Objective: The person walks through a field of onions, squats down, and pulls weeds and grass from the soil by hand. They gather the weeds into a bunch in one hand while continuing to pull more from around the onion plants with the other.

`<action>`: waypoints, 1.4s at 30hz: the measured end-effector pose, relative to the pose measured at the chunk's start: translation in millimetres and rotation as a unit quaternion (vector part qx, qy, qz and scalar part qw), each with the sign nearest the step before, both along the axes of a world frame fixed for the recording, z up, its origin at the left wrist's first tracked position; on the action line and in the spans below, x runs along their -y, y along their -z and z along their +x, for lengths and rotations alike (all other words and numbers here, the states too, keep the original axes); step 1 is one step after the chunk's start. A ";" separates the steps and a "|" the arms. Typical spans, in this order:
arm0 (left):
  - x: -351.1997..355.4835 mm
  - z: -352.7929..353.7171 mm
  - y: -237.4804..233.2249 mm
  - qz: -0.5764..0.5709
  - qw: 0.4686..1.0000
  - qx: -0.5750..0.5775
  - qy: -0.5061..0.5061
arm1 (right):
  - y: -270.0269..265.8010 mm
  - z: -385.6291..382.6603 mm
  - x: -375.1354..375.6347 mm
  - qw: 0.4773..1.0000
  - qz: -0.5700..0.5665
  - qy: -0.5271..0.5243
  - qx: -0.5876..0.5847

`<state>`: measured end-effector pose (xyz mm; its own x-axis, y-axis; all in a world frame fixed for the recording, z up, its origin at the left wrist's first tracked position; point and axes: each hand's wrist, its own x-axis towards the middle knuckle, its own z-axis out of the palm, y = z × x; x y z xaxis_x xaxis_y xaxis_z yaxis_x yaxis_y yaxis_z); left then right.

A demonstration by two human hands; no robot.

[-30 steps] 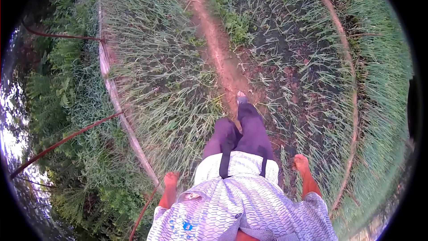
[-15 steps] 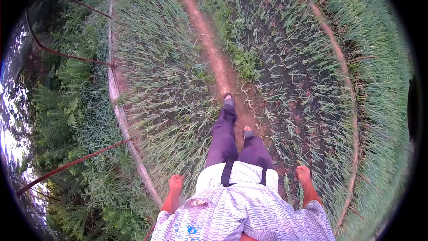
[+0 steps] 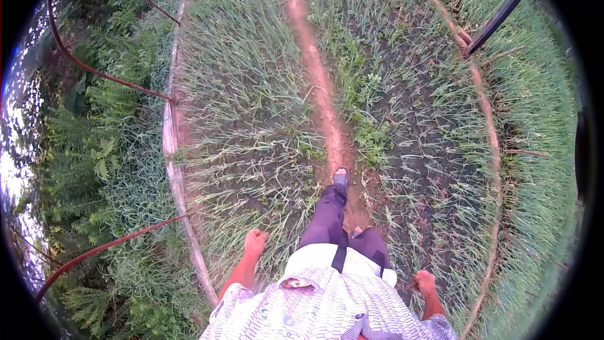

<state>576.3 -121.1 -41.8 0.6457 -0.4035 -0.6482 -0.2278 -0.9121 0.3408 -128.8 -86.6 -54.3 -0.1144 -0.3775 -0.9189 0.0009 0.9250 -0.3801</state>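
Observation:
I look straight down at my own body on a narrow dirt path (image 3: pixel 319 82) between beds of thin green shoots. My left hand (image 3: pixel 255 240) hangs at my side over the left bed (image 3: pixel 245 119), fingers curled in, holding nothing. My right hand (image 3: pixel 425 283) hangs low by my hip above the right bed (image 3: pixel 415 132), fingers curled, also with nothing in it. One foot (image 3: pixel 340 177) is forward on the path, the other (image 3: pixel 357 231) just behind it.
A pale border edge (image 3: pixel 171 151) runs along the left bed, with thin bent rods (image 3: pixel 100 249) arching over ferns and weeds beyond it. Another earth ridge (image 3: pixel 487 126) bounds the right bed. A dark pole (image 3: pixel 500 16) leans at top right.
I have walked forward along the path, feet swapping the lead. My left hand has swung forward and up; my right hand has dropped back lower.

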 end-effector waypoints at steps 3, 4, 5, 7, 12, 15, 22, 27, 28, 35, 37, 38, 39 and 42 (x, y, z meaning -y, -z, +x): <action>57.2 19.5 -21.5 -0.011 1.000 0.007 -0.004 | -49.0 45.3 83.6 0.995 -0.048 -0.016 -0.084; 57.4 34.7 -3.0 -0.024 1.000 0.004 0.005 | -51.8 47.0 99.5 0.995 -0.041 -0.007 -0.091; 71.7 29.8 -17.0 -0.037 0.999 0.012 0.003 | -51.3 46.2 113.5 0.996 -0.052 -0.008 -0.077; 95.9 18.9 -38.4 -0.057 0.998 0.017 -0.011 | -48.2 43.8 127.8 0.997 -0.064 -0.010 -0.046; 92.6 -1.7 -40.9 -0.086 0.992 -0.041 -0.080 | -57.3 51.3 146.9 0.997 -0.054 -0.034 -0.049; 76.0 -19.8 -43.9 -0.065 0.992 -0.036 -0.100 | -44.8 43.4 138.8 0.999 -0.022 -0.048 -0.009; 18.2 -31.4 18.2 -0.020 0.993 -0.035 -0.109 | -51.7 27.8 106.4 0.998 -0.030 -0.052 -0.015; 39.4 -40.3 38.8 -0.037 0.992 -0.070 -0.098 | -65.7 14.3 111.0 0.996 0.019 -0.082 -0.039; 44.2 -36.8 48.6 -0.054 0.991 -0.081 -0.097 | -68.8 17.4 118.4 0.997 0.037 -0.055 -0.026; 188.6 -30.2 62.4 -0.113 0.981 -0.140 -0.069 | -41.5 42.6 166.5 0.994 0.086 -0.034 -0.057; 233.4 -25.4 62.0 -0.126 0.976 -0.171 -0.045 | -21.9 57.4 185.5 0.996 0.076 -0.028 -0.043; 254.0 -22.8 67.6 -0.133 0.977 -0.167 -0.018 | -13.5 69.5 201.7 0.992 0.097 -0.052 -0.060; 274.5 -21.2 70.0 -0.141 0.974 -0.177 -0.005 | -5.5 82.3 212.0 0.997 0.040 -0.048 -0.043; 341.8 -29.7 77.7 -0.133 0.975 -0.174 0.032 | 23.0 123.7 260.6 0.996 0.049 -0.065 -0.034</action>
<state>546.5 -462.8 -119.6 0.3737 -0.6185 -0.6912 -0.1091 -0.7693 0.6295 -5.1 -347.2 -77.3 -0.1341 -0.3029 -0.9436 -0.1441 0.9480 -0.2838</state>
